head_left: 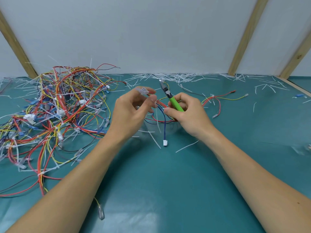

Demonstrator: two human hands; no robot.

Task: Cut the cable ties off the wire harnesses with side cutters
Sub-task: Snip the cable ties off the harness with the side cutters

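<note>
- between the two hands, above the middle of the bench (168, 190), the left hand (133, 108) has its fingers (152, 100) curled and pinching a small wire harness (159, 113) near its clear connector, red and blue leads drooping in a loop.
- the right hand (186, 111) wraps its fingers around the green handles of the side cutters (170, 96); the blades point up and away, apart from the wires and, i judge, not yet on a tie.
- a white cable tie (157, 120) hangs from the held bundle; to cut well, the left hand should keep the tie turned clear of the leads, so only the strap sits between the blades.
- a blue lead ends in a white plug (165, 142) lying on the bench.
- a large pile of tied harnesses (55, 108) sits to the left; one harness (217, 100) lies to the right.
- cut tie scraps (176, 77) litter the back edge.
- no container is in view; everything lies loose on the bench.
</note>
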